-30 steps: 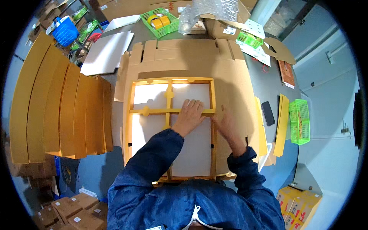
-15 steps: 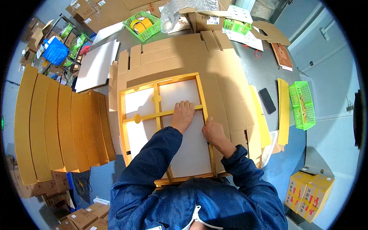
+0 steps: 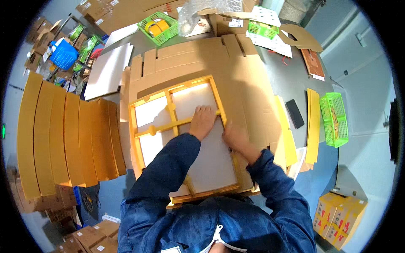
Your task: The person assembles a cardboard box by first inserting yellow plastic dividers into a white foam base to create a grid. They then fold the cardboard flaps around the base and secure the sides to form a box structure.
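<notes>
Yellow divider [image 3: 174, 125] lies under the left hand [image 3: 203, 122], fingers bunched; the right hand [image 3: 236, 137] touches the tray [image 3: 216, 95] at three o'clock. Whether either pinches, I cannot tell.

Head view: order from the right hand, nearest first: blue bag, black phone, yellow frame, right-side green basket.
1. Yellow frame: at the right hand
2. Black phone: farther right
3. Right-side green basket: beyond it
4. Blue bag: upper left

Divided tray [image 3: 217, 97]: smooth cardboard; sheet [image 3: 249, 95] beneath: matt cardboard; bubble wrap [image 3: 190, 20]: glossy plastic.
</notes>
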Motion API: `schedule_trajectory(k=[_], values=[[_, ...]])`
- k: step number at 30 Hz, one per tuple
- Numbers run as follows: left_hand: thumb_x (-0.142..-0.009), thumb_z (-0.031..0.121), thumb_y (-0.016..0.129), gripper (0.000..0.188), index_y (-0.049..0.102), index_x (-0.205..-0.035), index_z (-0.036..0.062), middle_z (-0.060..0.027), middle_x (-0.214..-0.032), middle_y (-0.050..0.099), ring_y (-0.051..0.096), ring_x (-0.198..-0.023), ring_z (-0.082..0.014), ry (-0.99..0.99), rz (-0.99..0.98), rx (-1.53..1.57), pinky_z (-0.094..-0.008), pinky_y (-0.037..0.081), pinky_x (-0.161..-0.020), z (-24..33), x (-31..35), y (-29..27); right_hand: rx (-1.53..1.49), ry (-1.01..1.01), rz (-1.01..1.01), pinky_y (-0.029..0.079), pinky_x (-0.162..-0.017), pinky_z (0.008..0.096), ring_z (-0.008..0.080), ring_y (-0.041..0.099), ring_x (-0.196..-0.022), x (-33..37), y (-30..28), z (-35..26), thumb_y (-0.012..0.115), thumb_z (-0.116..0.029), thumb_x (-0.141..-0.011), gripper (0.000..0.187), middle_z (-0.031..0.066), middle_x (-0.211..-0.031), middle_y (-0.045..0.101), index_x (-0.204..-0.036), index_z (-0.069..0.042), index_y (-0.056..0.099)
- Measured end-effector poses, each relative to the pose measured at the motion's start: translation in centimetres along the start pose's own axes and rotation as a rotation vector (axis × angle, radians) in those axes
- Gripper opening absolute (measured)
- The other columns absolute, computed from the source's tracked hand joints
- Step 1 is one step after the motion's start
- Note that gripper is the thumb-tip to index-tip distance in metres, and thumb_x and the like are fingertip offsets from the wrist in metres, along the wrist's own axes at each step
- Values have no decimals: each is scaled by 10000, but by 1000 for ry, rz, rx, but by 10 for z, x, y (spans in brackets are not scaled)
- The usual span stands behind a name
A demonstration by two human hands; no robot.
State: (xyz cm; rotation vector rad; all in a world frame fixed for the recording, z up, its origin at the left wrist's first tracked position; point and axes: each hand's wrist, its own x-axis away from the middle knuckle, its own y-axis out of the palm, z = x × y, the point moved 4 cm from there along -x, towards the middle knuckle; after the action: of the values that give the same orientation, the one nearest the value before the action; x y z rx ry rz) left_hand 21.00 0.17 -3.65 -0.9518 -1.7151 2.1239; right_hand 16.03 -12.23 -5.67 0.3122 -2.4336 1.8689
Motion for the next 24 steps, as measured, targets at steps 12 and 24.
schedule_trajectory(k=[12, 24], values=[[-783, 227, 622, 213, 569, -863, 36, -160, -892, 558, 518, -870, -351, -170, -104, 266, -445, 404, -778, -73, 153, -75, -202, -320, 270, 492, -727, 439, 355, 600, -829, -63, -77, -23, 473, -197, -885, 195, 165, -923, 618, -903, -46, 596], [-746, 193, 679, 466, 511, -1139, 9, -179, -1138, 512, 472, -1090, -345, -232, -73, 169, -456, 351, -956, 17, 179, -121, -162, -166, -75, 503, -561, 417, 318, 637, -652, 56, 19, -110, 540, -324, -849, 293, 158, -758, 623, -796, -36, 543]])
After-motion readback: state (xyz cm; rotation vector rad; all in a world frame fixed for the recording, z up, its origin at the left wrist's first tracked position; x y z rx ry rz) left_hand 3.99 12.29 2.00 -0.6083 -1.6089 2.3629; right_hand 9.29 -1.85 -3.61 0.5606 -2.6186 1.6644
